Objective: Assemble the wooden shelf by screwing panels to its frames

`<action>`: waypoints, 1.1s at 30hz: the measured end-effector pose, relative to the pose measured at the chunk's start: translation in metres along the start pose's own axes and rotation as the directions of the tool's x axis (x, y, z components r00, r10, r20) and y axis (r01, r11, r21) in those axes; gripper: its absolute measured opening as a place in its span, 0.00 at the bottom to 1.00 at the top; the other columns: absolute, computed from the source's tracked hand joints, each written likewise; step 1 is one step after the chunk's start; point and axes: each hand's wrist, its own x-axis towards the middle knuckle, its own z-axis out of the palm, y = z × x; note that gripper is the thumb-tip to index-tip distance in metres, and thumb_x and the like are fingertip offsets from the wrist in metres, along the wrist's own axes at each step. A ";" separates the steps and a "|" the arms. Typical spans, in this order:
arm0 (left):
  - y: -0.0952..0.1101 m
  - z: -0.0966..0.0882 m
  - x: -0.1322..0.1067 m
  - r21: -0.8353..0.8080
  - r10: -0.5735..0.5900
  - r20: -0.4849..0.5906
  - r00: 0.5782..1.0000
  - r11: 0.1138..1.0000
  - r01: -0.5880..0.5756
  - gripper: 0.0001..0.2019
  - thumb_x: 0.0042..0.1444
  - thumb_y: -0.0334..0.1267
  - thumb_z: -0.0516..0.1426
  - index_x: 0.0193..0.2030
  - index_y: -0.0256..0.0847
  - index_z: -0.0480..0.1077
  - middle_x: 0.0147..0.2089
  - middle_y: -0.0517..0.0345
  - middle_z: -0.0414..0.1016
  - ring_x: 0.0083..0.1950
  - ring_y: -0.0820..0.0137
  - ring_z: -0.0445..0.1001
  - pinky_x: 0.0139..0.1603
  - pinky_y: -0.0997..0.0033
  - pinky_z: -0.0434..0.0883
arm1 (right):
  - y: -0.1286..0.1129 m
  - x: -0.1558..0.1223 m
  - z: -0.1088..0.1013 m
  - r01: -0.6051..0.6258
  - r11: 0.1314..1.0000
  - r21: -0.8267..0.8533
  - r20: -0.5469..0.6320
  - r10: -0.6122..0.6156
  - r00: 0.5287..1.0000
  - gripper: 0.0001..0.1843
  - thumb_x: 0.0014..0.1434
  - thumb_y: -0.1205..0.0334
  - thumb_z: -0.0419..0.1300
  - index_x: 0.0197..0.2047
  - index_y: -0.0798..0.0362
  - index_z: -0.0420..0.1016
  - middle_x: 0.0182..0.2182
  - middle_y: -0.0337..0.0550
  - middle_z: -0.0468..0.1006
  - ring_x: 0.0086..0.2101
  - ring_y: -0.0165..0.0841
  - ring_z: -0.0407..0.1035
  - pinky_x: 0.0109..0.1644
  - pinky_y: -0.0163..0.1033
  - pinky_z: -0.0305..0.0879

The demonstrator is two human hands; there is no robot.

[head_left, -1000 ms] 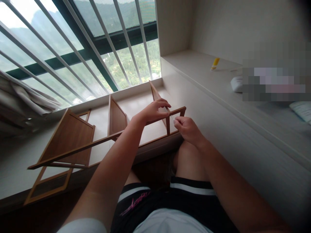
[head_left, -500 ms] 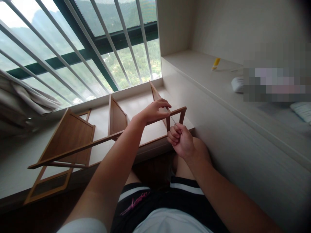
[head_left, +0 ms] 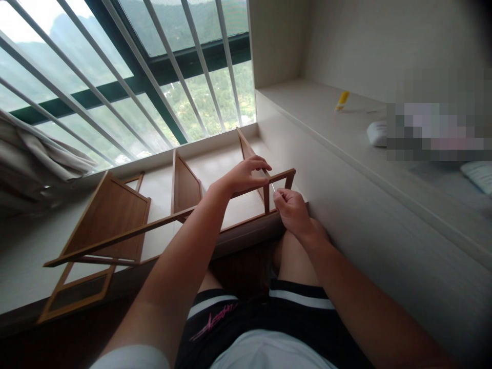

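A brown wooden shelf frame [head_left: 115, 215] lies on its side on the pale window ledge [head_left: 23, 277], its panels standing up. My left hand [head_left: 242, 176] is closed round the frame's top rail near its right end. Just beside it, my right hand [head_left: 292, 210] pinches a thin metal tool [head_left: 272, 187], whose tip meets the rail's joint by the short upright. Both forearms reach forward over my lap.
A barred window [head_left: 154, 66] rises behind the ledge, with a bunched curtain [head_left: 34, 159] at the left. A raised side shelf [head_left: 319, 107] on the right carries a yellow object [head_left: 341, 100] and a white object [head_left: 376, 133].
My right hand dipped and turned its wrist half a second ago, then came back up to the joint with the thin tool. The left hand and the frame have stayed put.
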 end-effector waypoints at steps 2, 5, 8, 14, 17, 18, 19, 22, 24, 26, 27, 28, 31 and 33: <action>0.001 0.000 0.000 -0.005 0.001 0.000 1.000 1.000 -0.001 0.16 0.52 0.40 0.60 0.49 0.43 0.76 0.52 0.51 0.70 0.51 0.65 0.71 0.55 0.64 0.69 | -0.001 0.001 -0.001 0.012 0.999 -0.033 0.000 -0.012 1.000 0.19 0.61 0.57 0.51 0.20 0.51 0.53 0.16 0.31 0.51 0.20 0.25 0.47 0.24 0.35 0.44; 0.001 0.000 0.000 -0.003 0.005 0.001 1.000 1.000 -0.005 0.16 0.52 0.40 0.60 0.49 0.42 0.76 0.52 0.51 0.70 0.51 0.65 0.71 0.56 0.64 0.68 | -0.004 0.003 -0.006 0.016 0.995 -0.101 0.034 -0.013 0.999 0.18 0.60 0.58 0.51 0.20 0.51 0.52 0.16 0.31 0.50 0.20 0.25 0.47 0.24 0.36 0.43; 0.001 0.000 0.000 0.003 0.003 0.001 1.000 1.000 -0.003 0.17 0.52 0.40 0.60 0.49 0.42 0.76 0.52 0.51 0.70 0.51 0.65 0.71 0.56 0.64 0.68 | -0.009 0.007 -0.016 0.077 0.966 -0.247 0.114 -0.050 0.992 0.17 0.58 0.61 0.52 0.20 0.51 0.52 0.16 0.32 0.52 0.20 0.25 0.48 0.26 0.36 0.43; -0.001 0.000 0.000 0.002 -0.005 0.003 1.000 1.000 0.005 0.18 0.52 0.39 0.60 0.50 0.43 0.75 0.53 0.51 0.70 0.51 0.65 0.71 0.56 0.64 0.69 | -0.013 0.011 -0.023 0.159 0.916 -0.369 0.153 -0.109 0.982 0.17 0.58 0.61 0.53 0.20 0.52 0.55 0.16 0.33 0.54 0.21 0.26 0.49 0.27 0.38 0.42; -0.001 0.000 0.000 0.000 -0.004 0.004 1.000 1.000 0.004 0.17 0.52 0.39 0.60 0.50 0.43 0.75 0.53 0.51 0.70 0.51 0.65 0.71 0.55 0.64 0.69 | -0.006 0.003 -0.007 0.010 1.000 -0.005 0.098 -0.009 0.995 0.19 0.61 0.57 0.51 0.20 0.51 0.54 0.16 0.33 0.55 0.20 0.26 0.49 0.25 0.36 0.44; -0.001 0.000 0.000 -0.001 -0.002 0.004 1.000 1.000 0.002 0.17 0.52 0.39 0.60 0.50 0.43 0.75 0.53 0.51 0.70 0.51 0.65 0.71 0.55 0.64 0.69 | -0.004 -0.001 -0.001 -0.065 0.983 0.169 0.082 0.052 0.995 0.20 0.62 0.55 0.50 0.21 0.50 0.53 0.16 0.32 0.54 0.18 0.25 0.48 0.23 0.35 0.44; -0.001 0.000 0.000 -0.001 0.001 0.005 1.000 1.000 -0.001 0.17 0.52 0.39 0.60 0.49 0.43 0.75 0.52 0.51 0.70 0.51 0.65 0.71 0.55 0.64 0.69 | -0.002 -0.004 0.006 -0.141 0.927 0.347 0.082 0.120 0.989 0.20 0.63 0.54 0.50 0.21 0.50 0.52 0.16 0.31 0.52 0.17 0.25 0.45 0.22 0.35 0.42; 0.002 0.000 0.000 -0.002 0.007 0.000 1.000 1.000 -0.007 0.16 0.53 0.39 0.60 0.49 0.42 0.75 0.52 0.51 0.70 0.50 0.66 0.71 0.55 0.64 0.69 | 0.000 -0.013 0.020 -0.270 0.609 0.746 0.164 0.225 0.961 0.19 0.62 0.54 0.51 0.23 0.49 0.48 0.17 0.29 0.47 0.17 0.24 0.39 0.19 0.33 0.37; 0.003 0.000 -0.001 -0.003 0.009 -0.003 1.000 1.000 -0.009 0.16 0.53 0.39 0.60 0.48 0.42 0.75 0.51 0.50 0.71 0.50 0.66 0.71 0.55 0.63 0.69 | -0.003 -0.014 0.024 -0.300 0.414 0.860 0.227 0.217 0.949 0.20 0.61 0.56 0.53 0.24 0.50 0.46 0.18 0.29 0.45 0.18 0.24 0.37 0.19 0.32 0.36; 0.004 0.000 -0.001 -0.005 0.007 -0.005 1.000 1.000 -0.007 0.15 0.53 0.39 0.60 0.48 0.41 0.76 0.51 0.50 0.71 0.49 0.66 0.71 0.55 0.63 0.69 | -0.007 -0.015 0.024 -0.310 0.297 0.903 0.257 0.202 0.945 0.21 0.60 0.57 0.54 0.24 0.50 0.45 0.18 0.29 0.45 0.18 0.24 0.37 0.18 0.31 0.37; 0.004 0.000 -0.001 -0.006 0.005 -0.003 1.000 1.000 -0.005 0.15 0.53 0.39 0.60 0.48 0.41 0.76 0.51 0.50 0.71 0.49 0.66 0.71 0.55 0.63 0.69 | -0.008 -0.015 0.024 -0.307 0.271 0.913 0.258 0.200 0.945 0.21 0.60 0.57 0.54 0.24 0.50 0.44 0.19 0.29 0.45 0.18 0.25 0.37 0.18 0.31 0.37; 0.004 0.000 0.000 -0.007 0.002 -0.001 1.000 1.000 -0.002 0.16 0.53 0.39 0.60 0.48 0.41 0.76 0.51 0.50 0.71 0.49 0.66 0.71 0.55 0.64 0.69 | -0.010 -0.016 0.024 -0.300 0.266 0.916 0.251 0.201 0.947 0.21 0.60 0.56 0.54 0.24 0.50 0.44 0.18 0.29 0.45 0.18 0.25 0.37 0.18 0.31 0.37; 0.003 0.000 0.000 -0.006 -0.006 -0.001 1.000 1.000 0.006 0.16 0.53 0.39 0.60 0.48 0.41 0.76 0.51 0.50 0.70 0.50 0.66 0.71 0.55 0.64 0.69 | -0.012 -0.018 0.024 -0.262 0.391 0.882 0.190 0.213 0.958 0.20 0.60 0.55 0.53 0.24 0.50 0.46 0.18 0.28 0.45 0.17 0.24 0.37 0.18 0.32 0.37; 0.003 0.000 0.000 -0.004 -0.004 -0.003 1.000 1.000 0.004 0.16 0.52 0.39 0.60 0.49 0.42 0.76 0.52 0.50 0.70 0.50 0.66 0.71 0.55 0.64 0.69 | -0.010 -0.019 0.024 -0.219 0.578 0.786 0.113 0.214 0.970 0.20 0.61 0.55 0.53 0.23 0.50 0.48 0.17 0.28 0.46 0.17 0.24 0.39 0.19 0.33 0.37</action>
